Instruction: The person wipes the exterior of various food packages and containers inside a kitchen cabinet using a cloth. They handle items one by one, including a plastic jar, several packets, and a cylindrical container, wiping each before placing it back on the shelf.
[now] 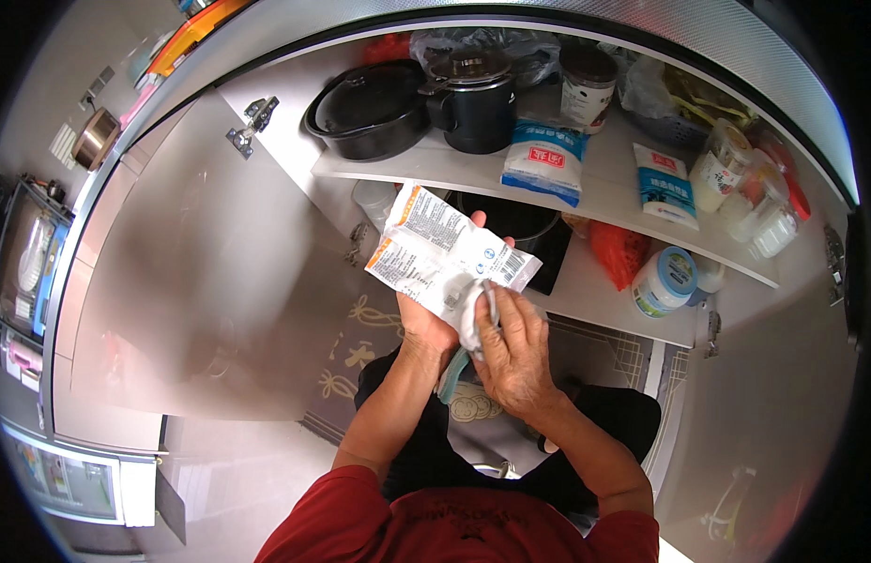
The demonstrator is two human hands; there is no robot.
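Note:
A white plastic food packet with printed text and orange corners (442, 246) lies on my left hand (427, 322), whose palm and fingers support it from below. My right hand (513, 345) grips a bunched white cloth (472, 320) and presses it on the packet's lower right part. A teal edge of cloth (452, 376) hangs beneath the right hand. Beyond the hands is an open cabinet; on its upper shelf (435, 171) stand a black oval lidded pot (368, 112), a black lidded mug-shaped pot (480, 112) and a blue-and-white packet (544, 158).
A second blue-and-white packet (666, 184), a labelled jar (588, 88) and several clear containers (770, 211) share the upper shelf. On the lower shelf are a black cooktop (555, 257), a red plastic bag (617, 253) and a blue-lidded tub (664, 281). Cabinet doors (196, 281) stand open either side.

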